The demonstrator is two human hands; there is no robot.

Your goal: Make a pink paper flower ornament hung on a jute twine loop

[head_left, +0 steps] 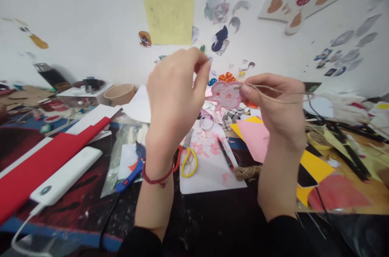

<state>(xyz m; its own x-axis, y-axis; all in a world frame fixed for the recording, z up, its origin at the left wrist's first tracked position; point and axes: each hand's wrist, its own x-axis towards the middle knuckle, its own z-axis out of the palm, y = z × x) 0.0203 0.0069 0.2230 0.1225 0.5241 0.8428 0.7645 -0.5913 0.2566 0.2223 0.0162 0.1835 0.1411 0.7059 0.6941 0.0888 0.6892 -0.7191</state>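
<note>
My right hand (pixel 278 105) pinches a pink, cloud-shaped cutout (pixel 225 96) with a pale, patterned middle and small red spots. Strands of brown twine (pixel 304 93) pass by the same fingers and trail off to the right. Raised to the left of the cutout, my left hand (pixel 176 93) has thumb and forefinger pressed together; whatever lies between them is too small to make out. Below the hands, scissors (pixel 189 163) with yellow and orange handles rest partly on a white sheet (pixel 209 176) strewn with pink scraps. A bundle of twine (pixel 246 172) lies at the sheet's right edge.
At left are a white power bank (pixel 67 174) with a cable, a long red strip (pixel 57 153) and a blue-handled tool (pixel 130 176). Pink paper (pixel 253 139), yellow sheets (pixel 319 166) and black pens (pixel 352 156) crowd the right. A decorated wall (pixel 100 18) stands behind.
</note>
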